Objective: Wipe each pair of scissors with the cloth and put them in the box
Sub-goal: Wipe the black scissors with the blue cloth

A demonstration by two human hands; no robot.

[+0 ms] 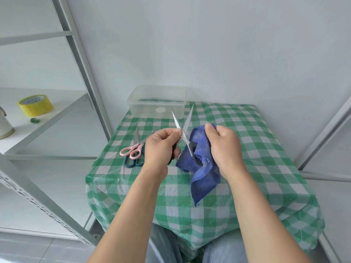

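Note:
Above the table's middle, my left hand [161,149] grips a pair of black-handled scissors [185,128], its blades spread apart and pointing up toward the box. My right hand [224,149] holds a blue cloth [201,168] bunched around the scissors' other black handle; the rest of the cloth hangs down. A clear plastic box [157,102] stands open at the far left edge of the table. Two more pairs lie crossed on the table left of my left hand: pink-handled scissors [133,149] on top of dark blue-handled scissors [133,162].
The small table wears a green and white checked cover [247,149] and stands against a white wall. A grey metal shelf rack at the left carries a roll of yellow tape [35,105]. My knees are under the table's near edge.

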